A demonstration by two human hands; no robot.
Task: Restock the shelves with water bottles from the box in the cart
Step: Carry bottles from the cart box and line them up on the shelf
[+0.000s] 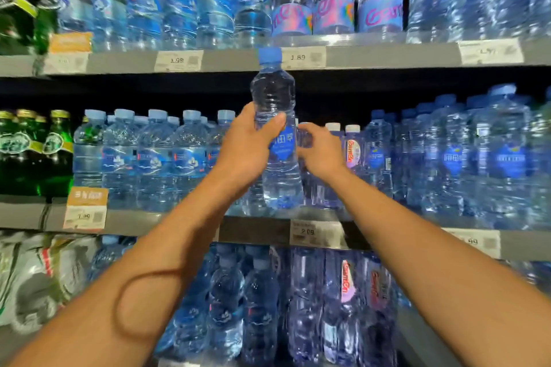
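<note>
At frame centre, before the middle shelf, the left hand has its fingers clamped round an upright water bottle, long axis vertical, base just above the shelf lip; the right hand, just right, grips a shelved bottle.

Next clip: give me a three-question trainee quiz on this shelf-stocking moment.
1. True or false: the left hand grips the water bottle.
2. The bottle's cap is: A white, B blue, C green.
3. Fill in: the right hand reaches among bottles on the ___ shelf.

Key: 1 true; 2 B; 3 middle.
</note>
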